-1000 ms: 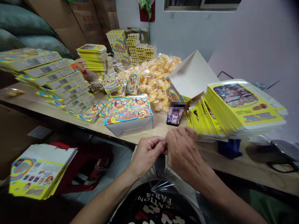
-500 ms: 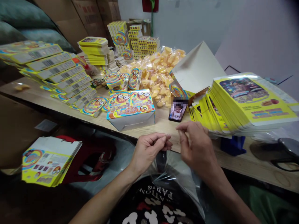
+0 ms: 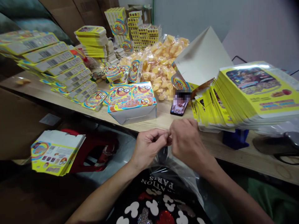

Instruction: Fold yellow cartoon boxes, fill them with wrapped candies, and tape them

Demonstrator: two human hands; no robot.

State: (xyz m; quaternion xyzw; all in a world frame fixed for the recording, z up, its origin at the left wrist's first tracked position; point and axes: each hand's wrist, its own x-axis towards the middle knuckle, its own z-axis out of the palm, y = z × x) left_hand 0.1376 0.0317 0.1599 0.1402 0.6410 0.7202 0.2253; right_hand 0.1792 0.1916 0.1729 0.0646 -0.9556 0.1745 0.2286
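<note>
Lower centre: left hand [image 3: 151, 145], right hand [image 3: 185, 141], side by side, both narrowly curled; contents indiscernible. Centre: printed box [image 3: 132, 101], phone [image 3: 179, 107].

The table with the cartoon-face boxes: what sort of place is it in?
Probably a small packing workshop: there are cartoon-face boxes, a heap of clear-wrapped yellow pieces and a stack of printed cardboard sheets.

Phone [image 3: 179, 109], screen lit, on wooden table [image 3: 164, 116]. Dark mug [image 3: 268, 145] with handle near table's right end; blue object [image 3: 235, 140] to its left. Red stool [image 3: 90, 149] below table edge, left. Large cardboard boxes [image 3: 63, 15] at back left, greenish sacks [image 3: 30, 15] beside them. Pale wall [image 3: 187, 18] behind. Green fabric [image 3: 259, 199] at lower right.
</note>
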